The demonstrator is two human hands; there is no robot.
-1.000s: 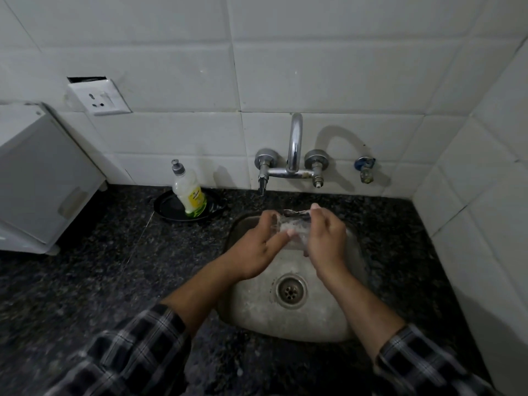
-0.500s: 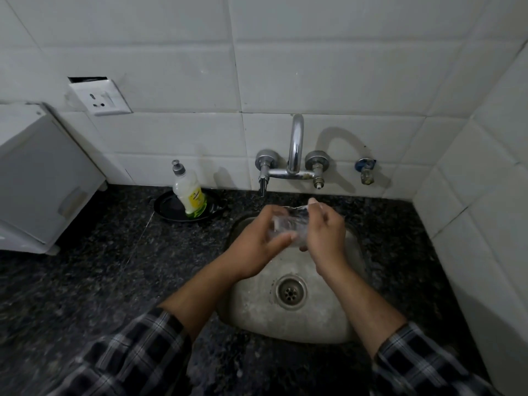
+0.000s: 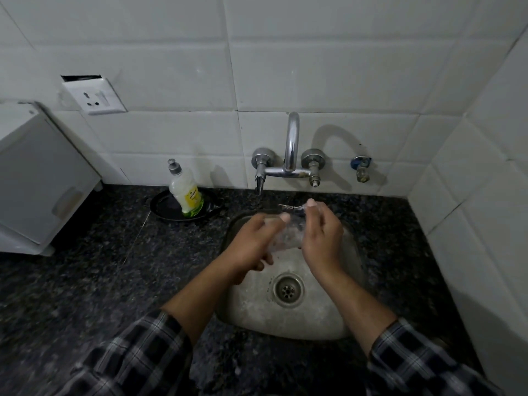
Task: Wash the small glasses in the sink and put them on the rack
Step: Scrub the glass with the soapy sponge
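A small clear glass (image 3: 288,234) is held over the round steel sink (image 3: 251,304), below the tap spout. My left hand (image 3: 251,244) grips it from the left with fingers curled round its side. My right hand (image 3: 321,238) holds it from the right, fingertips at its rim. The glass looks wet or soapy and blurred; its far side is hidden by my fingers. No rack is in view.
A chrome wall tap (image 3: 290,155) with two knobs stands above the sink. A dish-soap bottle (image 3: 185,192) sits in a black dish (image 3: 163,205) to the left. A white appliance (image 3: 37,181) stands at far left on the dark granite counter (image 3: 100,267). Tiled wall closes the right side.
Both hands kept the glass between them and shifted it slightly up and back toward the tap; the right fingers moved along its rim.
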